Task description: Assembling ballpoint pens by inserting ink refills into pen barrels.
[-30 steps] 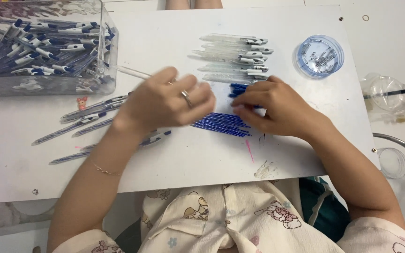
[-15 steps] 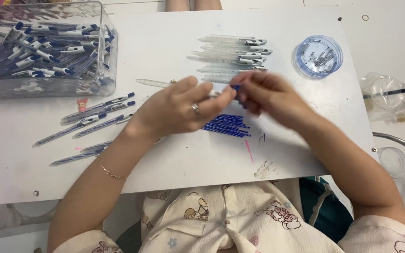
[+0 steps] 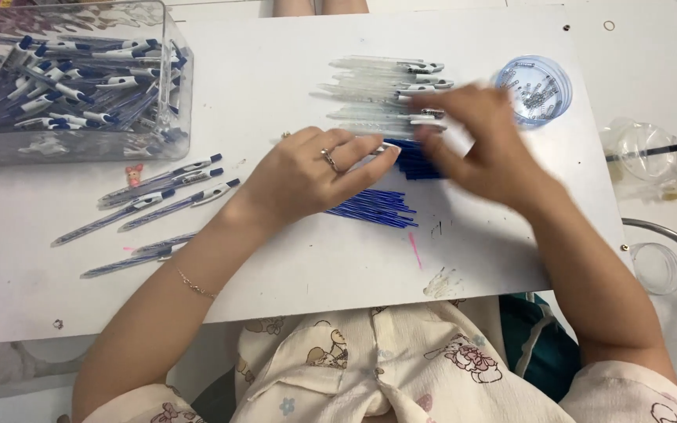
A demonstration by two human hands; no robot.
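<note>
A clear pen barrel [image 3: 381, 146] is pinched in the fingers of the left hand [image 3: 307, 176] just above the blue refills [image 3: 374, 207] on the tabletop [image 3: 276, 94], while the blurred right hand [image 3: 483, 145], fingers loosely spread beside them, is best steadied before insertion.

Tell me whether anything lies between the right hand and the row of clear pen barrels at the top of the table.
Nothing visible does. The right hand, blurred, already overlaps the right end of the clear pen barrels. The blue refills lie below it, the round clear dish to its right, both off that path.
</note>
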